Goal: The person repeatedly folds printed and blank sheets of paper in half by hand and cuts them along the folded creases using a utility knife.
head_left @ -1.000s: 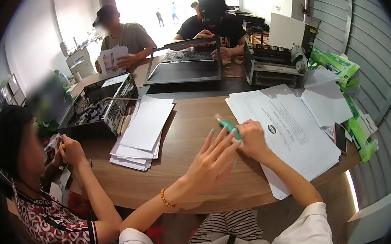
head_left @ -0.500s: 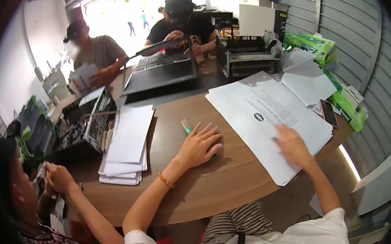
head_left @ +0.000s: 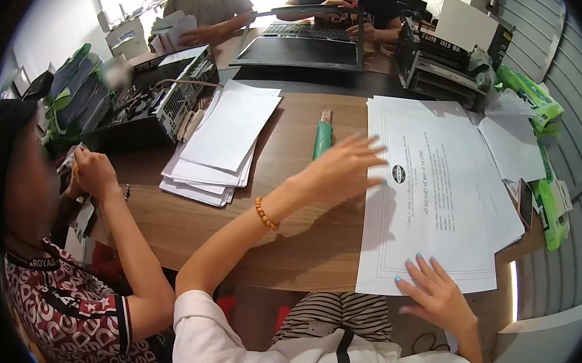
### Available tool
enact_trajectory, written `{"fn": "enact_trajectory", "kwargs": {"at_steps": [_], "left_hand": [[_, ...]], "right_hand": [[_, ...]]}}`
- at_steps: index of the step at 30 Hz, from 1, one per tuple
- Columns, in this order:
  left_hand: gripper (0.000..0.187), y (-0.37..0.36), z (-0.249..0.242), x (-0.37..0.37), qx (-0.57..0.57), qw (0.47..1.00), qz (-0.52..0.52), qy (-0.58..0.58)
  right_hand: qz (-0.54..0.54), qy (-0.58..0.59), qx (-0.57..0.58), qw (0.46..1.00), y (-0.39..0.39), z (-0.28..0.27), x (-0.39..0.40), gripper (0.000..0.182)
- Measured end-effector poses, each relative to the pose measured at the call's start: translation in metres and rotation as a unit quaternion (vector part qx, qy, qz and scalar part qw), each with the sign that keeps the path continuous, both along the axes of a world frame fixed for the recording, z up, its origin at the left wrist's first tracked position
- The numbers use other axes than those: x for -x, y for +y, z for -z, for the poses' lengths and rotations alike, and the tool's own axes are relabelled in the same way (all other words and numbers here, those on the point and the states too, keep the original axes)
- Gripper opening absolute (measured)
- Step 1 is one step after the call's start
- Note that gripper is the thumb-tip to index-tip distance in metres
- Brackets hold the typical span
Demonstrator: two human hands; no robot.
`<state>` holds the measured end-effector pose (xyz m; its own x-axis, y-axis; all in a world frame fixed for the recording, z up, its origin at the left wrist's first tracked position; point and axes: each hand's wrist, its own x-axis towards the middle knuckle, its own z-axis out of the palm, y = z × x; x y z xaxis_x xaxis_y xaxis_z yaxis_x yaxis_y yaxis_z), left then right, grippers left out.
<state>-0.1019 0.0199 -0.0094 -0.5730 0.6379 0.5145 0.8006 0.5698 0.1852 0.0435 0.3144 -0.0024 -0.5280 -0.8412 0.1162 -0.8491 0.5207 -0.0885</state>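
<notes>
A large stack of white printed sheets (head_left: 403, 241) lies in front of me, its top page bearing a border, lines of text and a round dark logo. My left hand (head_left: 347, 169) is open with fingers spread, its fingertips overlapping the stack's left edge in this view. Fingers apart, my right hand (head_left: 441, 296) is open at the near right part of the top page, fingertips on the paper. Beyond my left hand, a green utility knife (head_left: 323, 135) with a pale tip rests on the wooden table, partly hidden by the hand.
Left of the knife is a pile of white paper (head_left: 224, 135), beside an opened computer case (head_left: 177, 98). A laptop (head_left: 298, 46) and a dismantled printer (head_left: 441, 63) stand farther back. Green packets (head_left: 550, 214) and a phone (head_left: 525, 202) are at right. Other people sit left and opposite.
My left hand has left the green utility knife and moved right to the sheets. My right hand has shifted to their near edge. The stack now lies straighter; the camera view has tilted down.
</notes>
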Motion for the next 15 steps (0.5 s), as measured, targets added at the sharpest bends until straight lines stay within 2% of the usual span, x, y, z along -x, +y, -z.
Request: {"fn": "enact_trajectory", "kwargs": {"at_steps": [1,3,4,6,7,9,10,12,13,15], "left_hand": [[0.034,0.004,0.001,-0.005,-0.003,1.000,-0.002,0.001],[0.037,0.013,0.004,-0.016,0.009,0.993,0.077,-0.087],[0.041,0.015,0.004,-0.021,0.012,0.992,0.102,-0.078],[0.043,0.019,0.004,-0.028,0.022,0.990,0.116,-0.076],[0.045,0.021,0.005,-0.031,0.032,0.989,0.128,-0.074],[0.048,0.024,0.008,-0.032,0.044,0.989,0.135,-0.047],[0.048,0.024,0.009,-0.033,0.069,0.986,0.132,-0.078],[0.048,0.027,0.009,-0.036,0.086,0.981,0.139,-0.106],[0.048,0.027,0.008,-0.036,0.088,0.980,0.142,-0.106],[0.060,0.029,0.004,-0.037,0.101,0.976,0.146,-0.123]], "right_hand": [[-0.002,0.001,-0.003,1.000,0.007,0.009,0.001,0.056],[-0.016,-0.074,0.082,0.994,0.024,0.019,0.004,0.043],[-0.016,-0.073,0.081,0.994,0.018,0.008,0.004,0.043],[0.018,-0.004,0.086,0.996,0.000,-0.020,-0.001,0.032],[0.020,-0.002,0.087,0.996,0.003,-0.017,0.001,0.032],[0.036,0.072,0.055,0.995,0.013,-0.010,0.009,0.032],[0.037,0.076,0.056,0.995,0.018,-0.011,0.010,0.032],[0.091,0.086,0.177,0.976,0.027,-0.015,0.009,0.031],[0.095,0.086,0.178,0.976,0.028,-0.017,0.010,0.031],[0.075,0.130,0.206,0.967,0.028,-0.025,0.012,0.029]]}}
